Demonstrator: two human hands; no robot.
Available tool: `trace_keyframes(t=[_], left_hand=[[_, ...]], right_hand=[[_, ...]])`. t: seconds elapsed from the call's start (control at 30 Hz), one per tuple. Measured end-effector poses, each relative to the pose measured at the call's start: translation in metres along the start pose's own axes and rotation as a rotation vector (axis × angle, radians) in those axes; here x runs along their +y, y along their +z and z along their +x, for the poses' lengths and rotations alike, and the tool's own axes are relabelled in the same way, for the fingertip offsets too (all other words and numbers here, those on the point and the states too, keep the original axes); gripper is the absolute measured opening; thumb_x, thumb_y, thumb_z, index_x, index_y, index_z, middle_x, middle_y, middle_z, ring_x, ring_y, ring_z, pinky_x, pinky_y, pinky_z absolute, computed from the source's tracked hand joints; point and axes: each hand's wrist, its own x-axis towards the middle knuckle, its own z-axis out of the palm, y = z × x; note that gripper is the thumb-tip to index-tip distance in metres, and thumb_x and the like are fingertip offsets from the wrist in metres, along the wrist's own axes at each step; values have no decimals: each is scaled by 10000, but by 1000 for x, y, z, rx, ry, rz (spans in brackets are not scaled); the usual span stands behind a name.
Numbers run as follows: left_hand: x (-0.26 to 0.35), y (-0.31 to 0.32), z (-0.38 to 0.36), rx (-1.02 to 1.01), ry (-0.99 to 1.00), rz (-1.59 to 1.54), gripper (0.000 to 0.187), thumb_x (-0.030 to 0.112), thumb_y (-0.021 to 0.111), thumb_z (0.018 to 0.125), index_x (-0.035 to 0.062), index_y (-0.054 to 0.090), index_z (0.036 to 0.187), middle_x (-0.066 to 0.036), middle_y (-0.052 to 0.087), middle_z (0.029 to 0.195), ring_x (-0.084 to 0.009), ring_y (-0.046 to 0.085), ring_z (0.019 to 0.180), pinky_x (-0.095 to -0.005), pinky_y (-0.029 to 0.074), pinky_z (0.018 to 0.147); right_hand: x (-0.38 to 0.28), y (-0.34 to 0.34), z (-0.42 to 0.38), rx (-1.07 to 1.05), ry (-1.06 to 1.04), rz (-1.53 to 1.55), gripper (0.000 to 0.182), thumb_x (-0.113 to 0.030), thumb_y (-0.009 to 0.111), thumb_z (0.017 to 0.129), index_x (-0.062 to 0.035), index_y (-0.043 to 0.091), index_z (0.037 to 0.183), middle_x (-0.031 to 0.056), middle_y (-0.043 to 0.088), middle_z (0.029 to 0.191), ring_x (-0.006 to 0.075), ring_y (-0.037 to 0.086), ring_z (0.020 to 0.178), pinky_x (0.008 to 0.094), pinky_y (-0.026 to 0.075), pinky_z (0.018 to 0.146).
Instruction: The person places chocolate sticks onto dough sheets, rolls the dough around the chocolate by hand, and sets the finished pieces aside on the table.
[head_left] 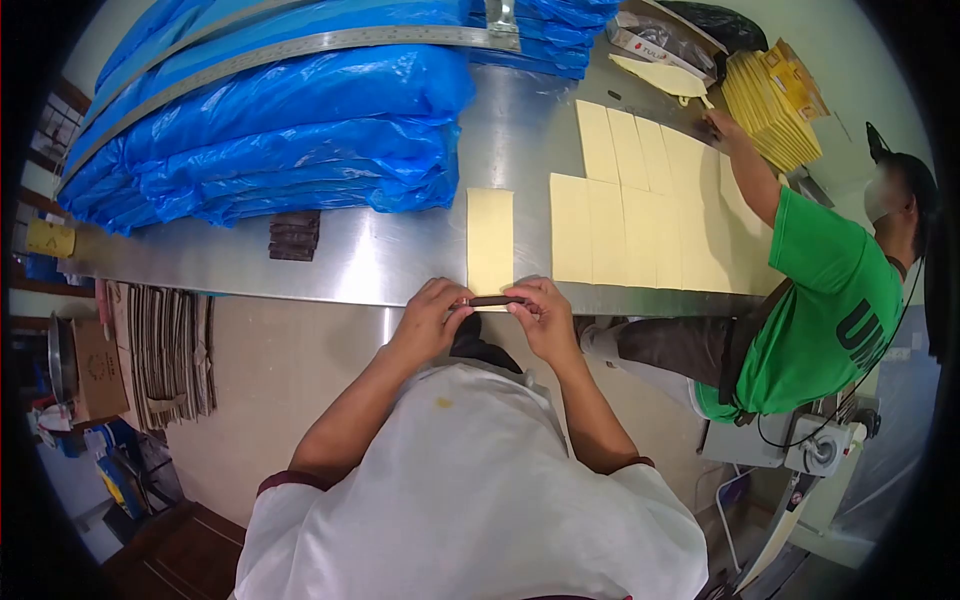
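Observation:
A dark brown chocolate stick (pixel 490 301) lies across the near end of a pale yellow dough strip (pixel 490 235), at the table's front edge. My left hand (pixel 432 312) pinches the stick's left end, fingers closed. At its right end, the fingers and thumb of my right hand (pixel 545 312) are closed on it too. Further left on the steel table sits a small pile of similar dark chocolate sticks (pixel 294 236). Two rows of cut dough rectangles (pixel 640 225) lie flat to the right of my strip.
Blue plastic-wrapped stacks (pixel 300 130) with a metal ruler (pixel 370 40) on top fill the back left of the steel table (pixel 390 262). A co-worker in a green shirt (pixel 820 290) reaches over the right side, near a yellow dough scrap (pixel 660 78) and a yellow stack (pixel 765 115).

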Motion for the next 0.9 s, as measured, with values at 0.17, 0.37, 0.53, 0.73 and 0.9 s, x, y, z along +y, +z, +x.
trace_keyframes(t=[0.17, 0.37, 0.53, 0.73, 0.9], left_hand=[[-4, -2, -4, -12, 0, 76, 179, 19, 713, 843, 22, 668, 1017, -140, 630, 918, -343, 608, 869, -428, 494, 760], [-2, -6, -2, -9, 38, 157, 196, 14, 745, 840, 20, 694, 1029, -119, 658, 916, -301, 632, 855, -380, 529, 730], [-5, -5, -4, -21, 34, 165, 240, 19, 762, 820, 29, 688, 1047, -105, 655, 980, -312, 627, 890, -394, 523, 739], [3, 1, -9, 62, 141, 326, 348, 131, 820, 773, 103, 687, 1094, -49, 613, 1144, -272, 594, 1017, -406, 459, 829], [-9, 10, -3, 17, 167, 365, 299, 165, 812, 786, 135, 712, 1066, -47, 616, 1081, -238, 582, 972, -388, 427, 816]], right_hand=[[-5, -5, -2, -39, -50, -158, 241, -5, 727, 868, -31, 737, 1107, 119, 662, 1010, 195, 656, 817, 285, 543, 710], [-1, -8, -3, -40, -83, -188, 219, 7, 722, 861, -7, 723, 1080, 131, 666, 1002, 232, 670, 808, 322, 546, 705], [-2, -6, -2, -40, -102, -202, 224, 8, 715, 853, 0, 699, 1077, 132, 656, 1022, 284, 671, 835, 351, 549, 722], [-11, -4, 0, 23, -321, -363, 320, -40, 783, 796, -37, 694, 1103, 119, 623, 1078, 297, 612, 927, 381, 521, 811], [1, -6, 7, -70, -297, -318, 275, -61, 788, 793, -37, 722, 1059, 116, 615, 1023, 282, 595, 908, 383, 503, 800]])
